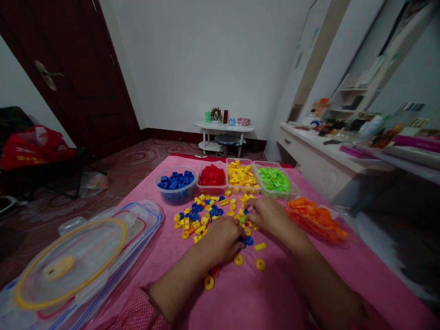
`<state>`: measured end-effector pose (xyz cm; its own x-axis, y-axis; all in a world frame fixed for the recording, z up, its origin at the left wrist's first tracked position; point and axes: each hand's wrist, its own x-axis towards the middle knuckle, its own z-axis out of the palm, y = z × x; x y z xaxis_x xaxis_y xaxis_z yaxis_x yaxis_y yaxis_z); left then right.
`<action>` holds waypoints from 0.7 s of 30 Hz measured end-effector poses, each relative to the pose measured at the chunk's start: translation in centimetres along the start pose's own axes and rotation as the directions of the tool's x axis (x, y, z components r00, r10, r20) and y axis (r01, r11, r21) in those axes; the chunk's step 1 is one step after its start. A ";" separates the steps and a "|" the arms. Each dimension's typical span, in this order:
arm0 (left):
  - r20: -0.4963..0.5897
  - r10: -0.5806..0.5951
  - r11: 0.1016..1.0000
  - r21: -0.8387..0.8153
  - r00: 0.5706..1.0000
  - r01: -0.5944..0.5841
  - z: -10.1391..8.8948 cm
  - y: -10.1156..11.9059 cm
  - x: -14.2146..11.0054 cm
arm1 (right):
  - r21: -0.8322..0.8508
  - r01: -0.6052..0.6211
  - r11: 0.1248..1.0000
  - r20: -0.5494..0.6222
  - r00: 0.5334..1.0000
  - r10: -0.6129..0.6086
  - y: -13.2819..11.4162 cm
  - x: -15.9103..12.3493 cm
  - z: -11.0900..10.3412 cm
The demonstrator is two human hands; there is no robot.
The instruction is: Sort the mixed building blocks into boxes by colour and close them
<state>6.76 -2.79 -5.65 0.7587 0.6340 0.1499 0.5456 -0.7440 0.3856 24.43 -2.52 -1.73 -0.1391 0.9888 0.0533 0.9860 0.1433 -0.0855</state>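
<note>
A loose pile of yellow and blue toy building bricks (195, 224) and small wheels lies on the pink cloth, with a few green and orange pieces among them. My left hand (222, 238) rests low at the near side of the pile. Its fingers curl inward, and what they hold, if anything, is hidden; blue wheels (249, 240) lie beside its fingertips. At the pile's right side is my right hand (266, 213), its bent fingers apart and reaching down among yellow bricks (244, 199). Near my wrists lie yellow wheels (260, 264) and a red piece (215, 271).
Behind the pile stand clear tubs of blue bricks (176, 181), red bricks (212, 175), yellow bricks (240, 175) and green bricks (274, 178). Orange pieces (314, 217) fill a container at right. Stacked plastic lids (92, 261) lie at left. A white dresser (309, 160) stands beyond.
</note>
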 end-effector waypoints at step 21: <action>0.248 -0.460 -0.087 -0.968 0.853 0.234 -1.1 -2.2 0.8 | 0.434 0.242 0.868 -0.182 0.967 -0.178 -1.3 0.8 1.9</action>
<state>5.74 -0.40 -5.39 0.4843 0.8306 -0.2750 -0.2141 0.4172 0.8832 22.86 -1.84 -3.45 -0.2931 0.9233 0.2482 0.7819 0.3809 -0.4935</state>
